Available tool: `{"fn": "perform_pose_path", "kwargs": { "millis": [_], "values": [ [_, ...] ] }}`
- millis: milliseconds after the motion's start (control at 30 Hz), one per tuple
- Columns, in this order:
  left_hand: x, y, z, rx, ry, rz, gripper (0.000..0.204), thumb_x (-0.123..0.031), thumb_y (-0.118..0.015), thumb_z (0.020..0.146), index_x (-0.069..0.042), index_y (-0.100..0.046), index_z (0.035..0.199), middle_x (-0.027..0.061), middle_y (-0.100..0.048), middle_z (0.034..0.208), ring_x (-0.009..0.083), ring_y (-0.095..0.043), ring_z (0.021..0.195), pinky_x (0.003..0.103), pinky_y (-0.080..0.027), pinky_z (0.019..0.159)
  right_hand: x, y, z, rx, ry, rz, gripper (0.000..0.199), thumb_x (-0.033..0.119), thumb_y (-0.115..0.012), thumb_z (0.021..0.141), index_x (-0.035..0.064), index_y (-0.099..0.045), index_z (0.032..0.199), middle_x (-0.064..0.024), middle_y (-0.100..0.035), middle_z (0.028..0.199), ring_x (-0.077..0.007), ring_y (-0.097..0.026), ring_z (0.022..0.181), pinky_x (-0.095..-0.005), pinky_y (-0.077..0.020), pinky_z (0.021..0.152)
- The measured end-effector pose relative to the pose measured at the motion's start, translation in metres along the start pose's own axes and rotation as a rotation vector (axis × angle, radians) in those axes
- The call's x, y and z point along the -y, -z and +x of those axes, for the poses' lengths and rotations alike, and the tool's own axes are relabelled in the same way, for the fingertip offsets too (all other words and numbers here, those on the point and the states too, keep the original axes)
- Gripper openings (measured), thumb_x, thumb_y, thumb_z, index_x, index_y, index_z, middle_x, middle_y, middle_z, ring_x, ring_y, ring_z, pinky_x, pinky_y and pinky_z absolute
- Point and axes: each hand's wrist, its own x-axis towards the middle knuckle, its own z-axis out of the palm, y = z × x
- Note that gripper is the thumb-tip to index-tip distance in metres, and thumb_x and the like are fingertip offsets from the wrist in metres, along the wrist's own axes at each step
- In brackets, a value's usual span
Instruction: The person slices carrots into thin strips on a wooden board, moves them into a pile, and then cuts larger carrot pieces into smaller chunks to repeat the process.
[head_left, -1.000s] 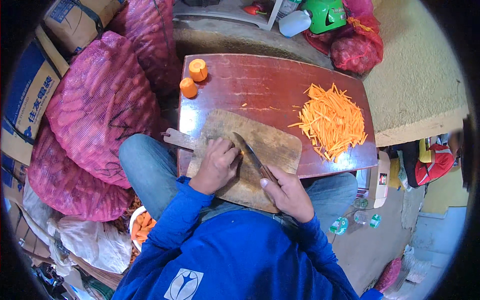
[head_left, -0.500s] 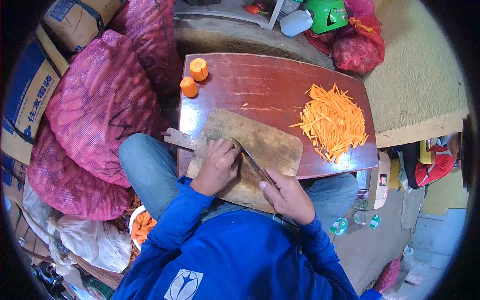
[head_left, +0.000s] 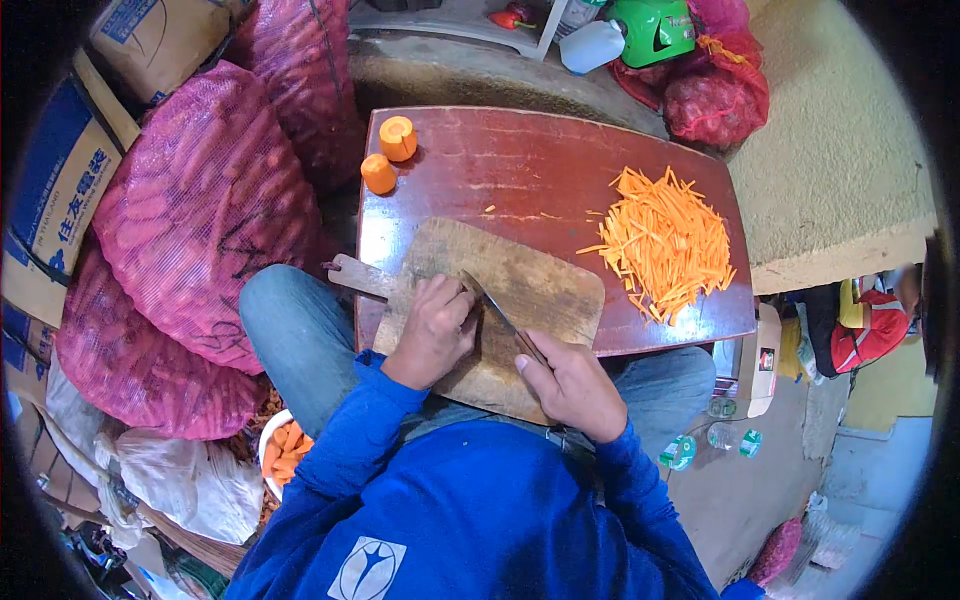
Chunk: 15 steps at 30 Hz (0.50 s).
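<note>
A worn wooden cutting board [head_left: 545,285] lies over the near edge of the red table, its handle toward the left. My right hand [head_left: 575,388] is wrapped round the handle of a knife [head_left: 500,318], whose blade slants up and left across the board. The blade's tip end is close beside the fingers of my left hand [head_left: 435,328]. Those fingers are curled down against the board, and whatever they press on is hidden beneath them. Two orange carrot chunks [head_left: 398,139] stand at the table's far left. On its right is a heap of carrot sticks [head_left: 668,245].
The red table [head_left: 500,160] stands before my knees. Pink mesh sacks [head_left: 205,210] crowd the left, near a white bucket [head_left: 268,445] of carrot pieces. At the back right are a green helmet [head_left: 655,30] and a red mesh bag [head_left: 715,105]. Another person [head_left: 868,328] is far right.
The knife and my right hand have shifted very slightly, the blade now turned a little more on edge. My left hand stays almost in the same place.
</note>
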Motion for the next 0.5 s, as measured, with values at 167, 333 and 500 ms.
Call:
{"fn": "perform_pose_path", "kwargs": {
  "millis": [167,333,500],
  "values": [
    [-0.0044,0.0032,0.0037,0.005,0.005,-0.021,0.024,0.002,-0.08,0.077,0.001,-0.073,0.099,0.0144,-0.063,0.095,0.0371,-0.061,0.093,0.048,-0.047,0.082,-0.0014,-0.0013,-0.0066,0.007,-0.022,0.021,0.03,0.022,-0.065,0.105,0.0007,-0.064,0.127,-0.0336,-0.071,0.101,-0.0563,-0.068,0.095,-0.0594,-0.0554,0.078],
    [-0.0034,0.004,0.0032,0.006,-0.008,-0.028,0.023,0.001,-0.08,0.077,0.001,-0.074,0.099,0.015,-0.063,0.094,0.0371,-0.061,0.093,0.048,-0.047,0.082,0.0075,0.0037,-0.0057,0.001,-0.017,0.039,0.028,0.022,-0.065,0.105,0.0018,-0.065,0.125,-0.0334,-0.071,0.1,-0.0561,-0.068,0.095,-0.0602,-0.0547,0.077],
    [-0.0044,0.0049,0.0033,0.018,0.008,-0.026,0.024,0.0,-0.081,0.076,0.002,-0.074,0.098,0.0154,-0.063,0.094,0.0373,-0.062,0.093,0.048,-0.048,0.083,0.0013,0.0033,-0.002,0.033,-0.043,-0.018,0.029,0.021,-0.065,0.105,0.0012,-0.065,0.126,-0.0332,-0.071,0.098,-0.0551,-0.069,0.095,-0.0589,-0.0557,0.078]
  ]
}}
